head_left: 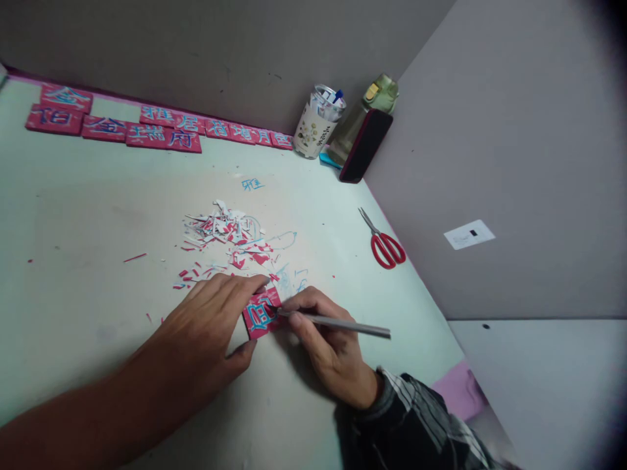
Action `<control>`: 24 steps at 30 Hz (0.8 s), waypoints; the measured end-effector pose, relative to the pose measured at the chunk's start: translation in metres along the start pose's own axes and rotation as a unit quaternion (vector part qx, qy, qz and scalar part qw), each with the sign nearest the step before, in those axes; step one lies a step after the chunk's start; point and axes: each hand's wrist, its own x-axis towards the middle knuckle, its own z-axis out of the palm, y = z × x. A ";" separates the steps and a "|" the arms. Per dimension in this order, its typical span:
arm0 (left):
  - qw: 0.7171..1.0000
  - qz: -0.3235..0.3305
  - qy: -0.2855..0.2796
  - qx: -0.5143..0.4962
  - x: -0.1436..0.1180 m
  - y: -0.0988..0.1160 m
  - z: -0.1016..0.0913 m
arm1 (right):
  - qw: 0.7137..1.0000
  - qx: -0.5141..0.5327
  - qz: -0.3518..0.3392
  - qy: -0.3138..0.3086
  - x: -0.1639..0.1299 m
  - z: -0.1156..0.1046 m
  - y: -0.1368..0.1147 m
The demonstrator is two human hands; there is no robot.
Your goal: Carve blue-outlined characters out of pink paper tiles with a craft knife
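A small red tile with a blue-outlined character lies on the table, tilted to my view. My left hand pins it, fingers along its far edge and thumb at its near edge. Pinched like a pen in my right hand is a slim metal craft knife, its handle pointing right. The knife's tip rests at the right part of the tile's character; the blade itself is mostly too small to make out. Just beyond the tile lies a heap of red and white shavings.
Red character tiles line the back edge of the table. A can of pens, a green bottle and a leaning dark phone stand at the back corner. Red-handled scissors lie near the right wall.
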 end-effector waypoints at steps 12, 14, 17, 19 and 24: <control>0.999 0.016 0.031 0.004 0.001 -0.006 0.006 | 0.989 -0.130 -0.070 -0.024 -0.007 0.005 -0.005; 1.000 0.011 0.028 0.002 0.000 -0.006 0.007 | 0.989 -0.130 -0.071 -0.027 -0.006 0.005 -0.006; 1.000 0.005 0.027 0.006 -0.001 -0.007 0.007 | 0.989 -0.126 -0.067 -0.032 -0.005 0.005 -0.007; 1.000 0.002 0.026 0.007 -0.001 -0.006 0.007 | 0.990 -0.121 -0.060 -0.031 -0.005 0.005 -0.007; 1.000 0.002 0.025 0.008 0.000 -0.005 0.007 | 0.992 -0.116 -0.047 -0.029 -0.005 0.005 -0.007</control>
